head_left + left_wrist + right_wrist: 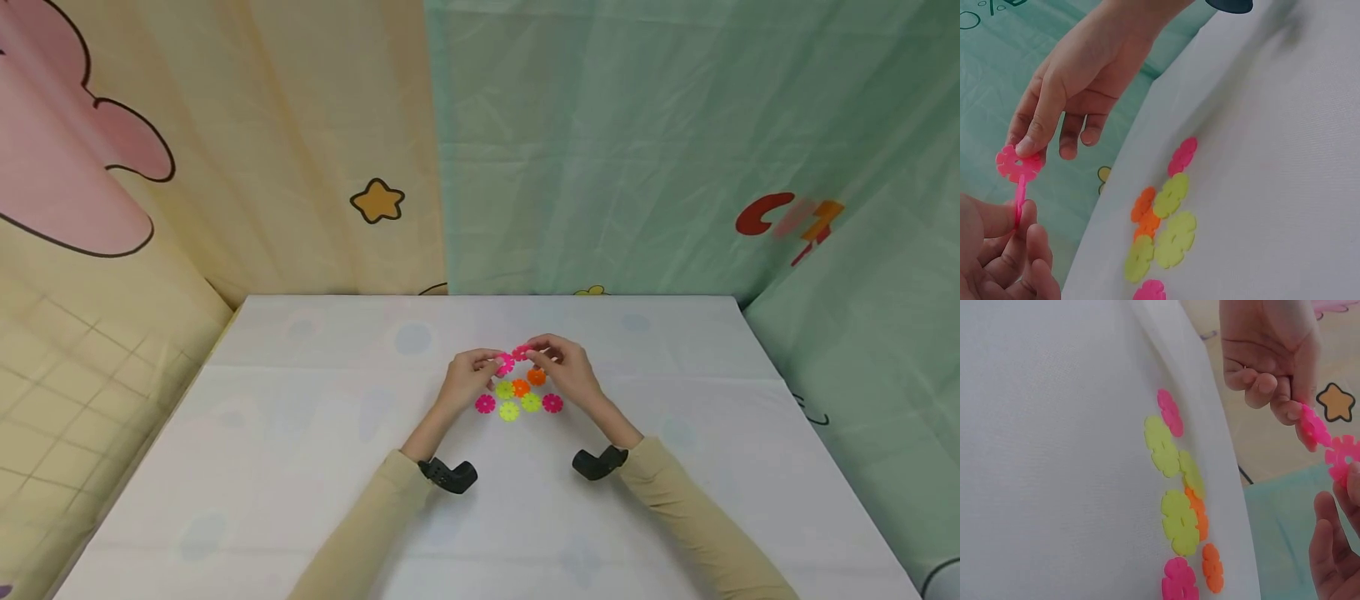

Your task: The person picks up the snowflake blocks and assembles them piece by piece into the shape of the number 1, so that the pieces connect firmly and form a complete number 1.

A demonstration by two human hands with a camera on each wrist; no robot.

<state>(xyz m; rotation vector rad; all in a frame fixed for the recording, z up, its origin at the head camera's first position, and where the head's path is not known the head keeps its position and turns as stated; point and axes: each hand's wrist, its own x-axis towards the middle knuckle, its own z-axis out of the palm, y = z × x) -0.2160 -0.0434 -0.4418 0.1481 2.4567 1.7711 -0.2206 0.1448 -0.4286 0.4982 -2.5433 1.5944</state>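
Note:
My left hand pinches a pink notched flower-shaped plastic disc between thumb and fingers, seen edge-on in the left wrist view. Opposite it, my right hand pinches a second pink disc, its flat face showing. The two discs meet at their rims, set at an angle to each other, raised over the table. Below the hands lie loose discs of the same kind: yellow discs, orange discs, a pink disc at the left and another pink disc at the right.
The discs lie close together on a white-covered table with faint spots. Patterned curtains hang behind the table and at both sides. A black wrist camera sits on the left wrist, another black wrist camera on the right.

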